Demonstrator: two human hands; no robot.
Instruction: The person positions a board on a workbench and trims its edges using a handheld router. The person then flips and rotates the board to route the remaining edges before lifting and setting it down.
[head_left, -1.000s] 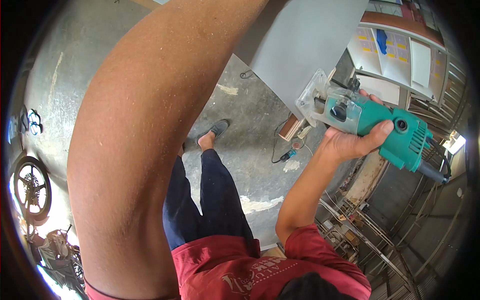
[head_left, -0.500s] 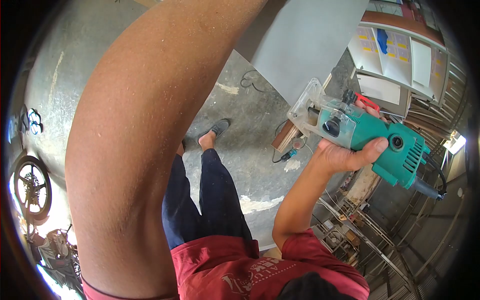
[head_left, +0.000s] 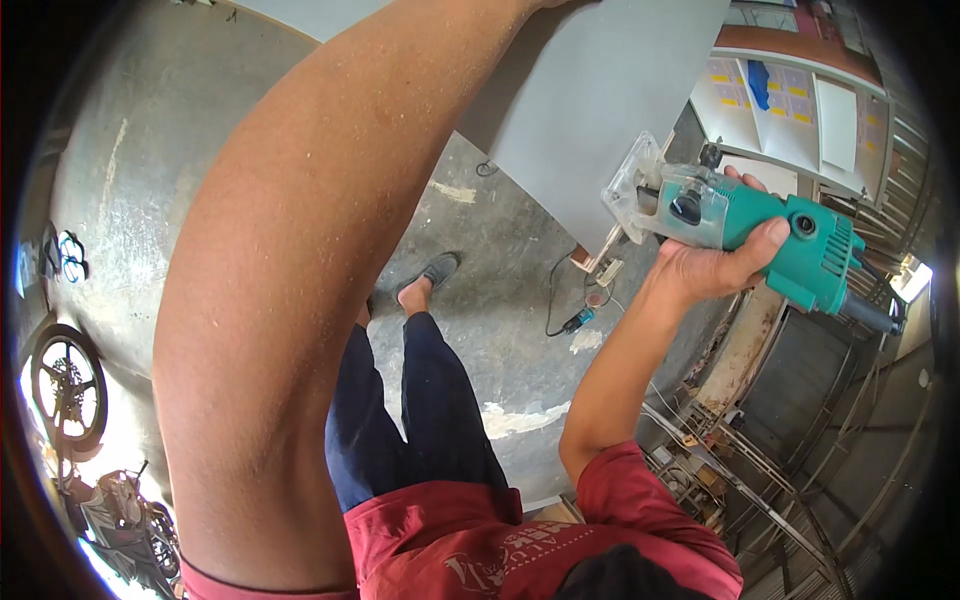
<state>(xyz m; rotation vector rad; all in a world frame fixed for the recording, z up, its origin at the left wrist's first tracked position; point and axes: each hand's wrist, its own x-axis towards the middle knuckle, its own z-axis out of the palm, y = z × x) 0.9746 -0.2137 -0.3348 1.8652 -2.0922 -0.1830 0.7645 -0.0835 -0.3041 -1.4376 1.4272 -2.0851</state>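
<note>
My right hand is wrapped around the green body of a trim router, its thumb lying along the near side. The router is tilted, with its clear plastic base facing the edge of a large grey panel. Whether base and panel touch, I cannot tell. My left arm reaches across to the top of the view. Only a sliver of my left hand shows there, beside the panel, and its fingers are hidden or cut off.
A teal power tool with a cord lies on the concrete floor below the panel. White shelving stands at the upper right. Metal racks are at lower right, and a wheel is at far left.
My right hand has moved the router slightly right and up in view. More of the panel shows, and a bit of my left hand has come into sight at the top.
</note>
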